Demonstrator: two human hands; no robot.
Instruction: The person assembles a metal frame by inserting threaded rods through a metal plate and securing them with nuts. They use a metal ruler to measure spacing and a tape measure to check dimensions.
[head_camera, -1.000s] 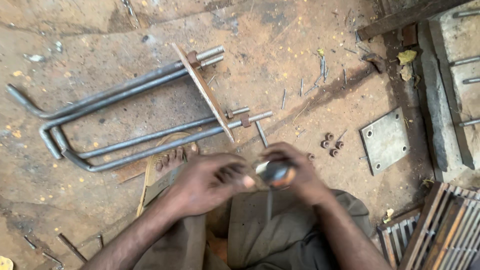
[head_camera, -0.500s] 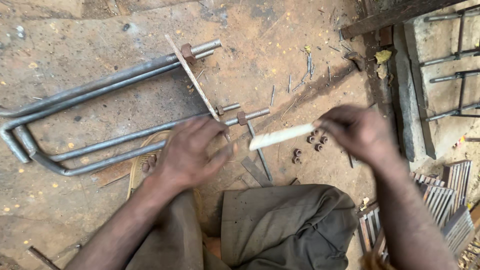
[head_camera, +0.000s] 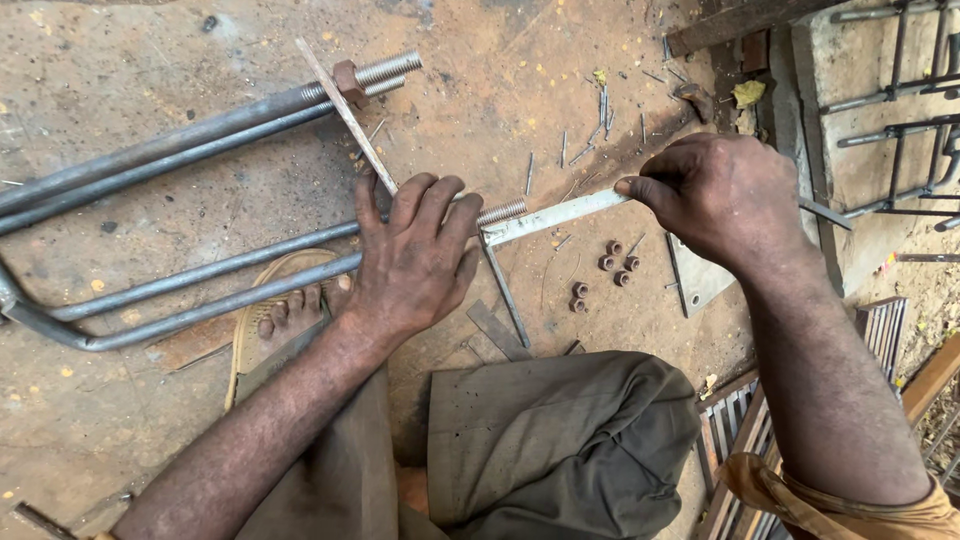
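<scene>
While the left hand (head_camera: 415, 260) lies flat, fingers spread, pressing the bent steel rods (head_camera: 200, 280) onto the dirt floor (head_camera: 150, 420) beside a sandalled foot (head_camera: 290, 300), the right hand (head_camera: 725, 195) is clenched around a flat metal strip (head_camera: 550, 217) meeting a threaded rod end (head_camera: 503, 211); rusty nuts (head_camera: 605, 270) lie just beyond the knee, a square plate (head_camera: 700, 280) near them

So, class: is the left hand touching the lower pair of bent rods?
Touching. The head view shows the left hand lying palm down across the lower rods, its fingers spread over their threaded ends, with no gap.
</scene>
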